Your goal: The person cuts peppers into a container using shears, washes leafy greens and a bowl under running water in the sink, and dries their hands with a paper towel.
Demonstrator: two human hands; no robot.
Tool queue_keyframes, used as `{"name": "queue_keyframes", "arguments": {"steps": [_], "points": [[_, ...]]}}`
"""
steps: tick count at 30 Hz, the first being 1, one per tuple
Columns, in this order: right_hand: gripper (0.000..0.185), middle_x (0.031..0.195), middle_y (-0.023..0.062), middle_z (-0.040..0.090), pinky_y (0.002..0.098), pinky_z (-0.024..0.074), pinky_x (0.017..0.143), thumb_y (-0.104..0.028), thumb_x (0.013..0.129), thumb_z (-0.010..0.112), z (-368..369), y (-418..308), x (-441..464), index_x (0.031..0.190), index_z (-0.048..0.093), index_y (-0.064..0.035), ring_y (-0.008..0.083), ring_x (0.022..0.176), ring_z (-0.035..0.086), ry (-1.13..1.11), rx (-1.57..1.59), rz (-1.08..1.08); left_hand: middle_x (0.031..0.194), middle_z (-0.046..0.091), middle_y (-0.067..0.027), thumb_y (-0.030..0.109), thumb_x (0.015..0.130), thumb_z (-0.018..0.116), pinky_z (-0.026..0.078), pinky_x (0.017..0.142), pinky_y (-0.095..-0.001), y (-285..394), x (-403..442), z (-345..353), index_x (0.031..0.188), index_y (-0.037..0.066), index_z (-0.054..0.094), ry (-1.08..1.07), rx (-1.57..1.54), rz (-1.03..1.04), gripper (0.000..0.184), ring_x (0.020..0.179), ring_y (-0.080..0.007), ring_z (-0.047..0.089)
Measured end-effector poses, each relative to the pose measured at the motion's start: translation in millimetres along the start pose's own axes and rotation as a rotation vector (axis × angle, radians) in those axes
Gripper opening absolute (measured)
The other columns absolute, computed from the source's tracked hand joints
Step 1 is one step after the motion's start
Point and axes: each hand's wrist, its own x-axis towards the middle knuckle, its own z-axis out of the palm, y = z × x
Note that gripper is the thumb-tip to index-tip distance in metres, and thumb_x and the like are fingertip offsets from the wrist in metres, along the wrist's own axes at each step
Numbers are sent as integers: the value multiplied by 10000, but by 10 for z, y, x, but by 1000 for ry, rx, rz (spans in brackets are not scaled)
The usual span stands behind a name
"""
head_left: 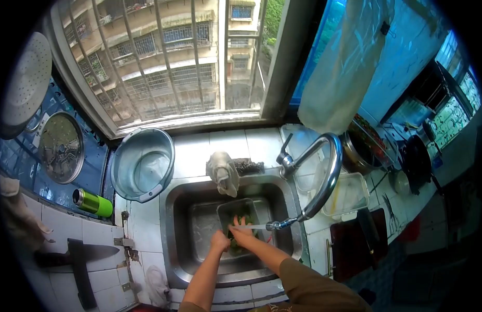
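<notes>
My left hand [219, 241] is closed at the left side of a clear container [240, 206] inside the steel sink [168, 229]. What its fingers hold, if anything, is hidden. Beside it, my right hand [243, 234] reaches into the container with its fingers spread over green leaves [236, 247], partly covered by my hands. From the curved chrome faucet [337, 164], a stream of water runs leftward across my right hand.
A grey-blue basin [143, 165] stands left of the sink. Behind it hangs a cloth [223, 170]. To the right are a clear plastic box [350, 194] and a dark red cutting board [350, 249]. Knives [98, 252] hang at left, near a green bottle [97, 203].
</notes>
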Motion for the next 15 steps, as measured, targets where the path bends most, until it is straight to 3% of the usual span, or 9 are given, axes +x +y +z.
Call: {"name": "queue_keyframes", "arguments": {"steps": [1,3,4,5,11,15], "points": [[530,1311,214,261,596,376,796,-140,641,635,-19,27,110,1135,441,-150,483,1160,282,9,-11,-10,887,591,-220,54,531,644,465,734,-371,-37,44,36,938,-5,526,-10,29,2,427,884,-339,577],[483,1164,189,414,481,443,786,-119,605,649,-118,65,302,1065,504,-140,418,1047,442,-261,127,84,891,591,-217,55,516,658,470,725,-369,-95,84,67,939,-3,529,-27,54,-5,446,883,-334,578],[420,1000,163,494,391,475,753,-108,591,645,-418,48,217,998,546,-125,344,934,528,-114,179,109,845,598,-221,67,537,647,474,703,-384,-99,85,59,904,-7,541,-15,71,25,389,835,-336,591],[409,978,176,512,406,471,745,-145,591,639,-423,89,273,989,552,-102,339,904,543,-46,210,131,798,604,-225,78,558,637,478,681,-399,-105,75,68,869,-11,553,-5,87,56,334,788,-339,604],[398,1012,191,499,432,433,790,-262,612,615,-898,52,69,955,571,-67,365,926,516,126,370,308,833,602,-229,73,601,623,473,703,-402,-21,11,7,859,-21,556,-33,-5,13,282,822,-342,595],[395,1072,191,472,409,351,902,-284,624,620,-736,19,-111,940,578,-49,384,1032,407,106,415,393,791,614,-211,40,590,623,488,687,-362,-127,216,247,888,-4,553,42,17,3,310,752,-302,623]]}}
